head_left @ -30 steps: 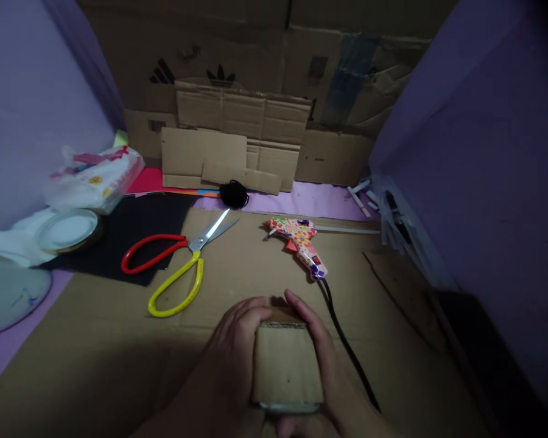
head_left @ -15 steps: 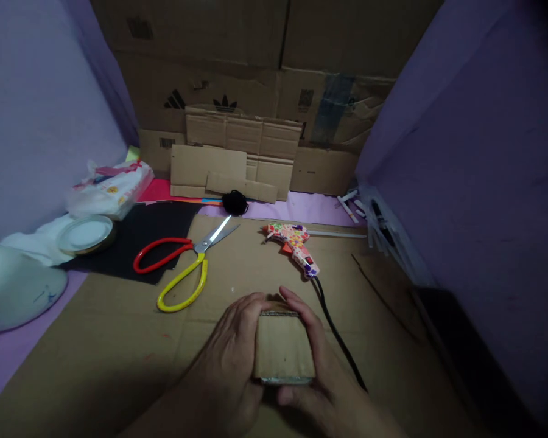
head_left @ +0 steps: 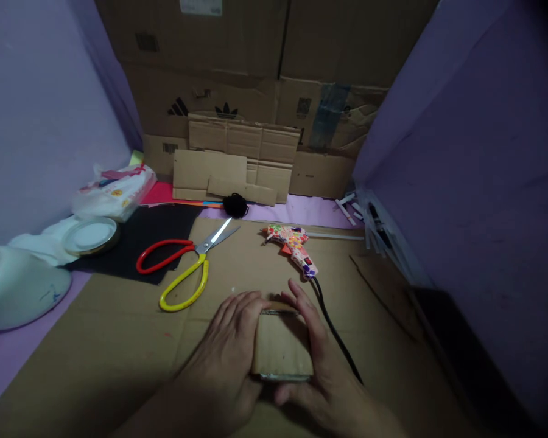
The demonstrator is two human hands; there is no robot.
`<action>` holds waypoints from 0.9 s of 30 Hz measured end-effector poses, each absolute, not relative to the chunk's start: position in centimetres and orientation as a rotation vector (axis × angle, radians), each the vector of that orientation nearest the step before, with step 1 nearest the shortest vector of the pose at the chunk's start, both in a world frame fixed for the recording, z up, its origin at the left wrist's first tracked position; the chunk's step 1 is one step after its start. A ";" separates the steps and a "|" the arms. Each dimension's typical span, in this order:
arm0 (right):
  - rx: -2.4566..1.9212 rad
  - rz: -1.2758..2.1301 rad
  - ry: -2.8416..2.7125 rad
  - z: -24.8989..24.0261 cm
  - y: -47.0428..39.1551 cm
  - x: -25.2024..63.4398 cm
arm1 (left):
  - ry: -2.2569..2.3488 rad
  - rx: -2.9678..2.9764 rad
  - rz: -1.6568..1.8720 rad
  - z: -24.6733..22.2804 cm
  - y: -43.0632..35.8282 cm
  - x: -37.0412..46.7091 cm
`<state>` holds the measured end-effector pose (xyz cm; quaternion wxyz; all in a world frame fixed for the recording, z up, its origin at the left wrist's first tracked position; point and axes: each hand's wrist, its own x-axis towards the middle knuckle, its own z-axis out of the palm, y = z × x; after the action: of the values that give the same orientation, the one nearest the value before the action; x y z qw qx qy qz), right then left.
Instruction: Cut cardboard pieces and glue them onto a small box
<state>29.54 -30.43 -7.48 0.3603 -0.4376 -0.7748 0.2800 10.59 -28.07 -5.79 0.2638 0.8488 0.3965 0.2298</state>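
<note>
Between my two hands is a small cardboard box (head_left: 283,344), its flat square top facing me and a rough cut edge along its near side. My left hand (head_left: 232,340) is wrapped along the box's left side, fingers close together. On the opposite side, my right hand (head_left: 317,347) grips with its fingers along the right edge and its thumb at the near corner. The box's underside is hidden. Beyond the hands lie scissors (head_left: 201,249) with one red and one yellow handle, blades apart, and a flower-patterned glue gun (head_left: 295,243) with a glue stick in its back.
The glue gun's black cord (head_left: 335,328) runs past my right hand. Black yarn (head_left: 235,205) lies before propped cardboard pieces (head_left: 210,170). At left are a white bowl (head_left: 22,289), a round lid (head_left: 90,236) and black paper (head_left: 141,213). Glue sticks (head_left: 374,219) and a dark slab (head_left: 456,340) are right.
The view has shifted slightly, so the background sits a little lower. My right fingers have lifted slightly at the far edge; both hands still hold the box in nearly the same place.
</note>
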 end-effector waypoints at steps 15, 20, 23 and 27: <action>-1.051 0.582 -2.178 -7.5 -29.5 30.2 | 1.099 2.384 0.550 -5.6 -28.1 10.3; -1.077 0.640 -2.173 -7.5 -29.6 30.3 | 1.042 2.165 0.451 -5.8 -27.9 8.7; -1.056 0.633 -2.169 -7.5 -29.7 30.4 | 0.944 1.951 0.468 -5.1 -27.2 8.0; -1.053 0.628 -2.180 -7.5 -29.6 30.3 | 1.098 1.756 0.498 -3.1 -26.4 9.0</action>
<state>30.31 -29.60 -7.46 0.3148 -0.3996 -0.8273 0.2382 8.98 -26.44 -3.14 0.4844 0.7211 0.4510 0.2047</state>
